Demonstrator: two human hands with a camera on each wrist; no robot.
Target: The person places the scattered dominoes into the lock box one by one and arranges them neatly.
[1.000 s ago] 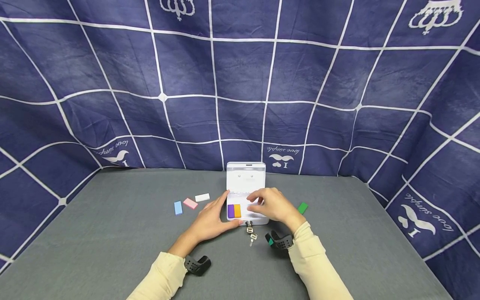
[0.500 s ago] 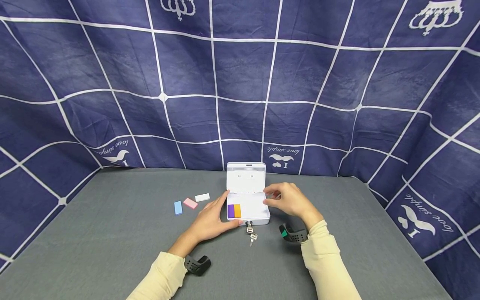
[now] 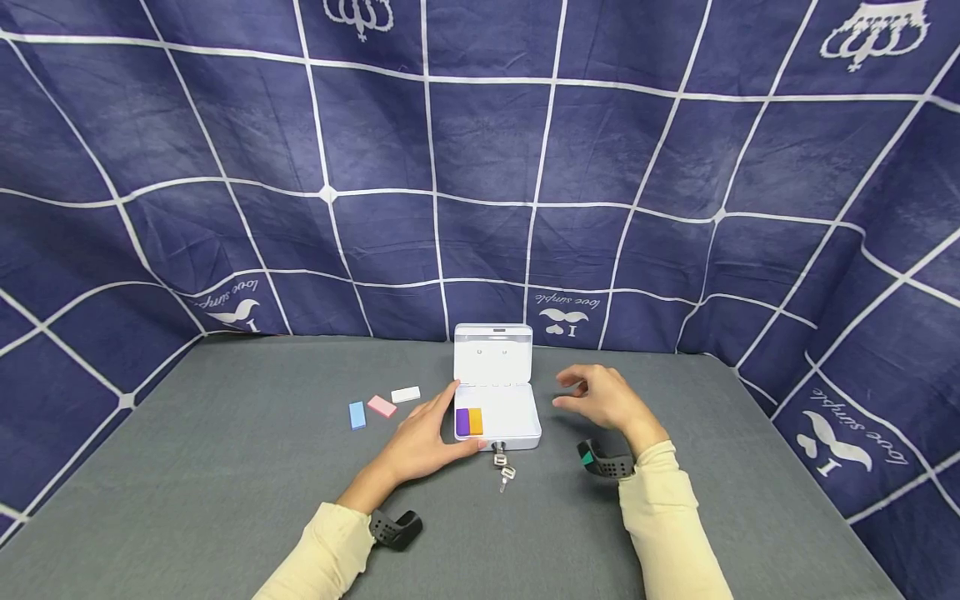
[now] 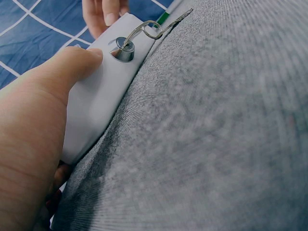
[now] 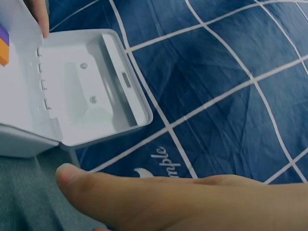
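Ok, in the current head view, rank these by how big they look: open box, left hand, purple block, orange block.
Largest to smallest:
1. Open box, counting its raised lid
2. Left hand
3. Purple block and orange block: too alike to rank

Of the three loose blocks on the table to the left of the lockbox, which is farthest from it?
The light blue block, at the group's outer end; the pink block and white block both lie closer to the white lockbox.
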